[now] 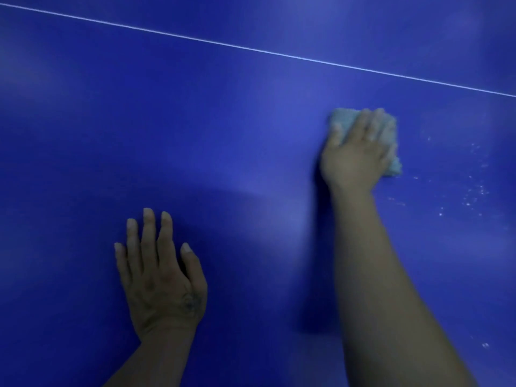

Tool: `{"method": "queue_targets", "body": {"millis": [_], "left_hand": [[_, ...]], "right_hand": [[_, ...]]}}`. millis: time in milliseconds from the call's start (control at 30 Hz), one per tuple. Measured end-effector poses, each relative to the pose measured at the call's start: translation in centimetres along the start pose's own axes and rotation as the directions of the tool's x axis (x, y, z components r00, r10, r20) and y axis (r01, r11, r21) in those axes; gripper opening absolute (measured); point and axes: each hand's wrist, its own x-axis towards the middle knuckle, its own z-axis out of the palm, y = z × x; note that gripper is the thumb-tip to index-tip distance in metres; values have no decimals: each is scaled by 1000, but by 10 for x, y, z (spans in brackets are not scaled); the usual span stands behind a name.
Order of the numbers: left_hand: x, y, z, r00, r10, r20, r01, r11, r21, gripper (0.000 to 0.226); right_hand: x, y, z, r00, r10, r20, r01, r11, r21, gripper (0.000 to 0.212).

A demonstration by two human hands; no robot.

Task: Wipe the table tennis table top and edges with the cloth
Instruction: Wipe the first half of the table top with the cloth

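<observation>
The cloth [343, 116] lies bunched into a small pad on the blue tabletop [223, 135], on the near side of the white line [251, 50]; no tabletop edge or corner is in view. The right grip [354, 152] presses it flat, fingers spread straight over it rather than curled round. The left grip [159, 277] rests open, palm down, well apart. The cloth looks soft, light and limp, so broad downward pressure should steer it toward the pale specks [472, 196] nearby

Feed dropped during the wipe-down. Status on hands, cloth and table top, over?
Right hand flat on cloth, pressing it to blue table top. Left hand flat on table top, holding nothing. White specks right of cloth; nothing in the way.
</observation>
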Motion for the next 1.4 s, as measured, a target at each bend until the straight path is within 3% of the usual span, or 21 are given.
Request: {"method": "queue_targets", "body": {"millis": [100, 200, 300, 400, 500, 567, 667, 733, 800, 867, 967, 1067, 1267, 1400], "left_hand": [[1, 1, -2, 1000, -7, 10, 7, 1000, 0, 64], [0, 0, -1, 1000, -13, 8, 13, 1000, 24, 66], [1, 0, 0, 1000, -8, 10, 7, 1000, 31, 66], [0, 0, -1, 1000, -10, 15, 9, 1000, 16, 65], [0, 1, -2, 999, -12, 38, 12, 1000, 0, 65], [0, 1, -3, 999, -12, 37, 12, 1000, 2, 65], [0, 1, -3, 1000, 4, 23, -4, 1000, -5, 63], [-1, 0, -1, 1000, 13, 16, -13, 1000, -6, 63], [-1, -2, 1, 1000, 14, 8, -14, 1000, -3, 63], [0, -2, 3, 1000, 13, -5, -13, 1000, -4, 63], [0, 1, 2, 1000, 6, -11, -6, 1000, 2, 63], [0, 0, 2, 1000, 4, 8, -4, 1000, 8, 63], [-2, 0, 3, 1000, 9, -2, -9, 1000, -14, 59], [-3, -3, 3, 1000, 15, 6, -15, 1000, -19, 55]], "right_hand": [[-48, -63, 13, 969, -245, 37, 246, 969, -27, 70], [-112, -106, 24, 864, -502, 52, 498, 865, 62, 69], [-132, -94, 28, 790, -613, 17, 607, 786, 117, 66], [-100, -52, 20, 833, -553, 18, 550, 831, 80, 66], [-48, 10, 3, 947, -319, 21, 319, 948, -15, 66], [-20, 47, -9, 986, -165, 25, 166, 985, -48, 66], [-6, 59, -14, 996, 77, 49, -78, 997, 11, 67], [-23, 36, -9, 987, 162, 19, -162, 987, 6, 68], [-58, 0, -1, 997, 70, 11, -70, 997, -33, 68], [-104, -38, 8, 990, -138, 28, 139, 990, -17, 68], [-172, -73, 22, 913, -403, 55, 396, 912, 106, 67], [-194, -61, 23, 853, -518, 69, 508, 852, 125, 65], [-158, 9, 7, 946, -320, 50, 319, 947, 34, 67], [-114, -27, 8, 988, -125, 85, 127, 992, -12, 69]]}}
